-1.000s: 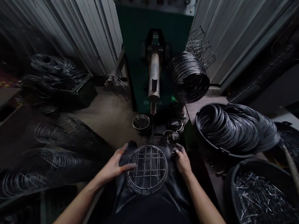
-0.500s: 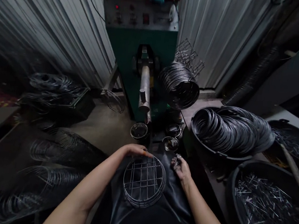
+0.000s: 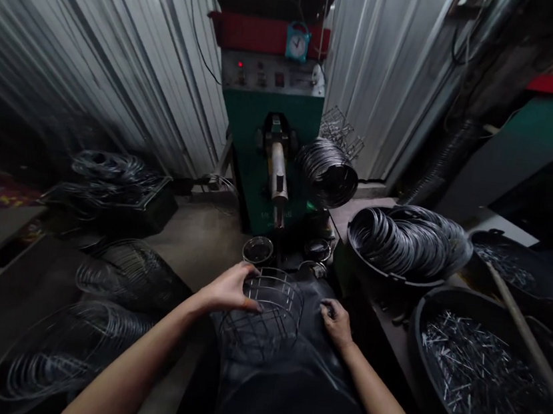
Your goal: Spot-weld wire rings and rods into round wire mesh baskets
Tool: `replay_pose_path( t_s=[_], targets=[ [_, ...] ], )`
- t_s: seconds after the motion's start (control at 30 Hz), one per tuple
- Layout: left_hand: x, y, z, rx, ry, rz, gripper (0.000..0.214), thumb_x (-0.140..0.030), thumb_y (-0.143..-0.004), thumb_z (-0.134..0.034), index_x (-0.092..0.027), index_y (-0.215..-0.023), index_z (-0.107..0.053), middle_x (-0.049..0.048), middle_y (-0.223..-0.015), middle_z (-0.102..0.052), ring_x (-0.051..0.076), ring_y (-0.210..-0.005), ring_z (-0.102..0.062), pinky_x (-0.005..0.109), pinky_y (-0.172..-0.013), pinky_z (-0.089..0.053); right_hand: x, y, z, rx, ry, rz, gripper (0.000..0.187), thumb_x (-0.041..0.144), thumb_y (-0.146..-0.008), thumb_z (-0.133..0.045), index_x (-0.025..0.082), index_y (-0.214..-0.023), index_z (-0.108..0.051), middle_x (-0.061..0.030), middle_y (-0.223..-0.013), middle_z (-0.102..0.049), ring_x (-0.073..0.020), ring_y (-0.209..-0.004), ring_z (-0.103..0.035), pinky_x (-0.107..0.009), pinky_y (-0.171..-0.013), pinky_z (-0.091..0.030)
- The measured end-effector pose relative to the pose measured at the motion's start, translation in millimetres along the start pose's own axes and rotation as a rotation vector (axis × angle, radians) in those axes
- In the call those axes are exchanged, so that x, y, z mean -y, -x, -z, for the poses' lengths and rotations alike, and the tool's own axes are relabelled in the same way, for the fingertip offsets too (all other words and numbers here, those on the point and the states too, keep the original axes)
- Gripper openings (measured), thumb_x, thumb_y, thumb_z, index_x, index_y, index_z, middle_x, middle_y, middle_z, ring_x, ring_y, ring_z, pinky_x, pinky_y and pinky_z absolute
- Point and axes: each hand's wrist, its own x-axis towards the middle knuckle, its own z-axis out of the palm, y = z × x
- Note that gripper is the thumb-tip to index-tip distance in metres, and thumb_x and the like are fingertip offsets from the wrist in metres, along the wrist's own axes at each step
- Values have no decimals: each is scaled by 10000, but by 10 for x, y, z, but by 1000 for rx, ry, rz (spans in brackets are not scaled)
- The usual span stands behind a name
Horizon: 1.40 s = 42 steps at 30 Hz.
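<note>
A round wire basket point(image 3: 263, 316) with a grid bottom rests tilted on the black apron over my lap. My left hand point(image 3: 229, 288) grips its upper rim, fingers curled over the wire. My right hand point(image 3: 337, 322) lies on the apron just right of the basket, fingers pinched together on something small I cannot make out. A green welding machine point(image 3: 267, 159) with a metal arm stands straight ahead.
A black tub of wire rings point(image 3: 403, 246) sits at the right, a tub of short wire pieces point(image 3: 479, 366) nearer me. Wire ring bundles point(image 3: 89, 338) lie on the floor at left. Small round tins point(image 3: 258, 250) stand before the machine. Corrugated metal walls close in.
My left hand has lifted the basket's far rim, tipping it from lying flat to standing tilted. The right hand drew slightly down and stays pinched. The view has tilted upward.
</note>
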Motion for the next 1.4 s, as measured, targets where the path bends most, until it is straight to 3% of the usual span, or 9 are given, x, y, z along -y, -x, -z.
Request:
replay_pose_path(
  t_s=[0.13,0.23,0.43,0.53,0.7,0.77,0.97,1.17,1.4],
  targets=[
    [-56,152,66,-395,-158,-167,685,-369,-499,-771,-140,-1110,-561,133,-1254,-456,307,-1201,-424,419,-1038,-368,-17,-23,39,90,178,-6,154,337,-734,-533,232,-767,-642,-63,-809,-668,-249,-777,-624,-380,-726,-479],
    [-39,58,40,-548,-224,-145,688,-361,-525,-761,-127,-1136,-550,148,-1266,-440,324,-1207,-410,443,-1036,-363,272,-212,89,218,194,-29,147,318,-740,-526,223,-739,-639,-56,-777,-673,-248,-760,-626,-372,-706,-471],
    [-110,-250,-118,-502,-322,-142,650,-353,-530,-768,-153,-1116,-569,154,-1268,-483,341,-1198,-424,469,-1005,-353,1275,-703,54,507,95,116,268,202,-681,-634,216,-947,-606,-2,-814,-656,-186,-759,-599,-271,-675,-446],
    [-183,-357,-194,-479,-320,-140,623,-349,-538,-757,-169,-1106,-573,158,-1276,-492,346,-1201,-424,478,-986,-349,1465,-902,-128,545,159,82,300,127,-613,-656,207,-888,-566,36,-694,-604,-149,-638,-555,-222,-563,-400],
    [-186,-498,-256,-436,-330,-130,625,-317,-530,-744,-161,-1113,-580,176,-1282,-491,358,-1213,-413,482,-981,-341,1328,-972,-447,299,234,134,181,129,-663,-579,217,-818,-545,25,-688,-585,-150,-629,-536,-232,-579,-392],
    [-145,-547,-260,-415,-325,-127,629,-309,-529,-740,-164,-1119,-579,174,-1283,-490,356,-1216,-411,486,-985,-337,1249,-945,-506,277,227,157,143,134,-686,-551,219,-801,-561,13,-690,-600,-157,-635,-551,-241,-598,-408],
    [4,-686,-297,-371,-234,-110,639,-308,-521,-739,-195,-1127,-569,131,-1284,-478,333,-1209,-420,463,-1001,-353,1134,-953,-505,417,52,230,236,106,-730,-493,212,-864,-656,-33,-864,-688,-194,-819,-635,-301,-749,-484],
    [-13,-793,-337,-384,-243,-121,638,-310,-524,-739,-163,-1120,-563,156,-1277,-476,339,-1199,-424,464,-997,-351,1086,-984,-530,340,84,208,250,91,-724,-518,205,-882,-673,-50,-864,-697,-203,-803,-646,-315,-740,-501],
    [68,-854,-298,-354,-194,-107,658,-305,-523,-747,-186,-1141,-552,133,-1306,-459,328,-1217,-416,465,-1006,-356,1065,-1120,-400,589,48,287,231,174,-842,-492,202,-1001,-657,-63,-957,-676,-197,-913,-620,-331,-825,-478]
  ],
)
